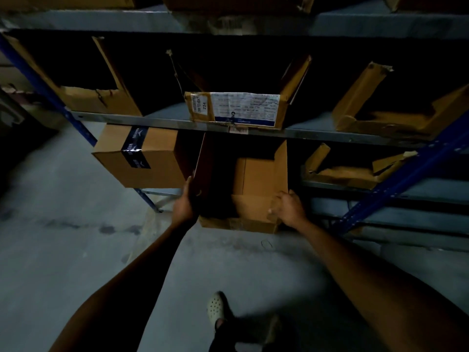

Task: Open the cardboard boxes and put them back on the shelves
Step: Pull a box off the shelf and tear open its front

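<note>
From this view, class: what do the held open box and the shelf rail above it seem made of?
The open brown box looks like cardboard, matt, judging by its creased flaps and worn edges. The grey shelf rail is probably metal with a dull finish: a straight, thin edge with faint sheen.

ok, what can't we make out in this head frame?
Head view only:
- open box: left interior lost in shadow.
- left hand: fingers hidden behind the box's side flap.
- label on the middle-shelf box: print too blurred to read.
- top-shelf boxes: cut off by the upper edge.
</note>
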Tool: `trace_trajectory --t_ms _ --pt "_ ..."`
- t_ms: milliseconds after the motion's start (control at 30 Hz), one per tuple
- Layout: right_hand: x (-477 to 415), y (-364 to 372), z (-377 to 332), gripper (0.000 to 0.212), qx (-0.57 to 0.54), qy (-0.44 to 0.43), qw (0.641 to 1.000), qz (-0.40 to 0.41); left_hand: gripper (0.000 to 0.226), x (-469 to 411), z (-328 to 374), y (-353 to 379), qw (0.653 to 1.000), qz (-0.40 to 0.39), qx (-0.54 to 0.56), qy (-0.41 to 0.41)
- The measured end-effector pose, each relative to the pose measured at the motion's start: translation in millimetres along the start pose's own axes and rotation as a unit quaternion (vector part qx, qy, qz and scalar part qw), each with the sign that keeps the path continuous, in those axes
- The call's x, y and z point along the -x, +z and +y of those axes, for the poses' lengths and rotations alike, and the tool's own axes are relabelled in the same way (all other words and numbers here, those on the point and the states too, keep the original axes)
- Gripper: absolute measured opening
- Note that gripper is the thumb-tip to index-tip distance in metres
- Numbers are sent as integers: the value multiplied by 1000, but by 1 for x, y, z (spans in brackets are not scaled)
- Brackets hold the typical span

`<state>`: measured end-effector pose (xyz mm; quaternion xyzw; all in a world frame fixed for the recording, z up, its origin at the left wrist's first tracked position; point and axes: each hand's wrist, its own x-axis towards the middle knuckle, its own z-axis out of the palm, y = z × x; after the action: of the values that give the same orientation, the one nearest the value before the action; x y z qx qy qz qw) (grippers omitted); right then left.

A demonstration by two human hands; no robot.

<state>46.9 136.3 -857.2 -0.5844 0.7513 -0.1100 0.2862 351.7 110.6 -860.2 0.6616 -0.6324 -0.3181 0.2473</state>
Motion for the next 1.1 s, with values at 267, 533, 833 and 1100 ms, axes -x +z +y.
trace_trajectory --t_ms 267,533,833,1100 --pt "-16 -6 -33 28 112 99 986 67 38 -65 -1 -19 968 -101 -208 92" --pt "-45 1 -46 27 97 96 988 75 32 -109 -5 -35 955 -139 -232 120" --pt "-96 -7 -58 24 92 81 988 89 52 -175 17 -37 955 -212 -206 15" --pt "-144 -37 -76 30 194 61 979 2 37 -226 36 -25 961 -183 -204 -44"
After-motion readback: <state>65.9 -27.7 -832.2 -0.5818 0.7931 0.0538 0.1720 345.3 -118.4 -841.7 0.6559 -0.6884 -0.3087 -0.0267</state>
